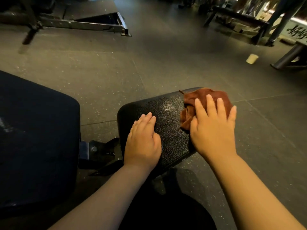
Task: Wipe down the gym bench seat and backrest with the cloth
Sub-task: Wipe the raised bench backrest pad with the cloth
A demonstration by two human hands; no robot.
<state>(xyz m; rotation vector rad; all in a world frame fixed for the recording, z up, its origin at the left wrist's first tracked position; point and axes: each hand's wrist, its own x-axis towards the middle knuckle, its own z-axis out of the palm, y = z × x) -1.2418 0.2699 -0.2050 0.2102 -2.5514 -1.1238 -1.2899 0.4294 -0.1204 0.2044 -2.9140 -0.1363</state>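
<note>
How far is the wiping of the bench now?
No part looks clearly finished. In hand: the right hand presses the brown cloth on the far right corner of the seat; the left hand rests flat on the seat. Left: the rest of the seat and the backrest, which shows pale streaks.

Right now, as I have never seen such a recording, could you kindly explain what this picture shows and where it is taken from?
There is no machine here: a person works with bare hands. The one picture comes from a camera worn on their head, looking forward and down. The left hand rests flat on the black seat of a gym bench. The right hand presses a brown cloth onto the seat's far right part, fingers straight. The dark pad at left looks to be the backrest. A cup lies on the floor beyond.
</note>
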